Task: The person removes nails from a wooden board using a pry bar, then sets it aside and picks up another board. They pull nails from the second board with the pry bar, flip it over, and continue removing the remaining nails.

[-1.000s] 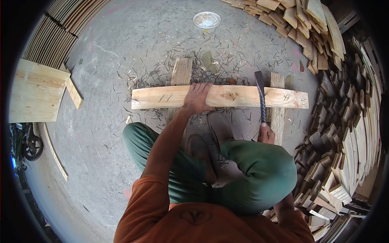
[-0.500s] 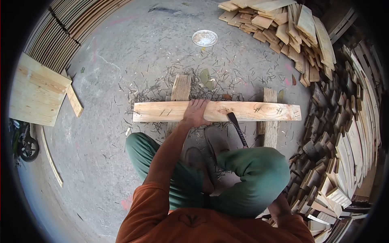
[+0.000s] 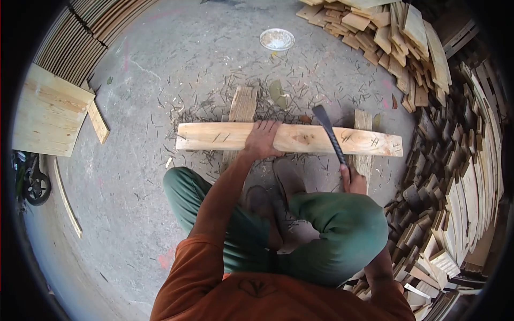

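A pale wooden board (image 3: 206,137) lies crosswise on two short wood blocks, the left block (image 3: 243,104) and the right block (image 3: 363,166). Bent nails show on its face, mostly toward the right end. My left hand (image 3: 262,140) grips the board left of its middle, fingers over the top and thumb by the near edge. In my right hand (image 3: 354,181), closed round the lower end, is a black pry bar (image 3: 333,140) with a twisted shaft. Its flat tip points away from me, above the board's far edge. My knee partly hides the right forearm.
Loose nails litter the concrete floor (image 3: 160,69) around the blocks. A white dish (image 3: 277,39) sits farther off. Piled boards (image 3: 396,37) and stacked planks (image 3: 455,214) line the right side. Plywood (image 3: 51,109) and a wheel (image 3: 37,184) are at left.
The right hand has come into view from behind the knee. The pry bar has moved up and right, its tip leaving the board's near side. My left hand stays on the board.
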Demonstrator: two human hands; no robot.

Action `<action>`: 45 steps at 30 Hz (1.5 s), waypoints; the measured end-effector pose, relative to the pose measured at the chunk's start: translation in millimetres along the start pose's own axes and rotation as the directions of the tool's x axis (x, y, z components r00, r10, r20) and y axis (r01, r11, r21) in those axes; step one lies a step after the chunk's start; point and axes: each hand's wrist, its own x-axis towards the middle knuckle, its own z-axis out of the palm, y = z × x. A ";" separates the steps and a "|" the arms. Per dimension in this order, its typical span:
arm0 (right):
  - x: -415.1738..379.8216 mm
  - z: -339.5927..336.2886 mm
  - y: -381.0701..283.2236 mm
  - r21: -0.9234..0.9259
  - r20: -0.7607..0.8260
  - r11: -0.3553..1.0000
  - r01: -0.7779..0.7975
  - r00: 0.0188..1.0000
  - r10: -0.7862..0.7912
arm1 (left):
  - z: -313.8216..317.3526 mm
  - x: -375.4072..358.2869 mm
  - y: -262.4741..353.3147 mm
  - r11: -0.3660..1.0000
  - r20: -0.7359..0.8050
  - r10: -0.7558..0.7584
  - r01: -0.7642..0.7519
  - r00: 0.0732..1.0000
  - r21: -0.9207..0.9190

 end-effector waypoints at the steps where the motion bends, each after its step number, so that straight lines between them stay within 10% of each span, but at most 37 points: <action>1: 11.1 -25.9 -28.5 0.196 0.069 0.962 -0.191 0.981 0.180 | -9.5 -6.3 5.1 0.999 0.057 -0.015 0.017 0.998 -0.032; 3: 37.7 -31.5 -35.6 0.386 0.088 0.861 -0.331 0.942 0.323 | -24.8 17.6 -4.5 0.999 0.038 -0.005 0.006 0.999 -0.036; 6: 19.7 -1.7 -14.2 0.498 -0.094 0.862 -0.100 0.981 0.168 | -26.0 18.1 -3.1 0.999 0.054 -0.022 0.024 0.998 -0.037; 8: 0.2 31.7 12.7 -0.156 0.356 0.946 -0.283 0.878 0.321 | -27.7 16.6 0.9 0.999 0.023 -0.012 0.013 1.000 -0.043; 11: -29.5 77.5 62.8 -0.094 0.038 0.984 -0.152 0.987 0.156 | -27.0 34.3 -16.5 1.000 -0.070 0.011 -0.010 0.997 0.007; 14: -18.1 17.8 -17.4 0.197 0.124 0.850 -0.488 0.873 0.472 | -31.0 25.3 -3.9 0.999 0.027 -0.006 0.007 1.000 -0.048; 28: -35.9 17.3 33.5 0.512 -0.134 0.713 -0.478 0.776 0.617 | -62.5 -7.1 -10.6 0.970 0.214 -0.125 0.074 0.969 0.233; 30: -27.3 17.7 30.3 0.539 -0.130 0.695 -0.477 0.767 0.628 | -47.1 11.6 11.9 0.998 0.141 0.032 -0.038 0.990 0.046; 33: 0.4 -8.0 5.5 0.773 -0.310 0.608 -0.183 0.727 0.612 | -27.8 21.4 20.2 1.000 0.179 0.016 -0.019 0.984 0.011; 37: -23.5 23.8 21.2 0.619 -0.416 0.772 -0.146 0.773 0.480 | -19.5 20.9 19.5 0.999 0.113 0.042 -0.041 0.993 -0.010; 39: -39.7 48.6 9.7 0.415 -0.441 0.829 -0.374 0.714 0.543 | -20.0 20.0 19.2 1.000 0.148 0.026 -0.023 0.989 -0.021; 42: -58.2 54.3 16.3 0.245 0.066 0.721 -0.648 0.753 0.655 | -25.9 18.2 22.8 1.000 0.209 -0.003 0.006 0.978 -0.014; 45: -91.4 76.2 34.6 0.333 0.072 0.674 -0.660 0.730 0.680 | -37.0 8.7 7.4 0.999 0.251 -0.011 -0.001 0.968 0.048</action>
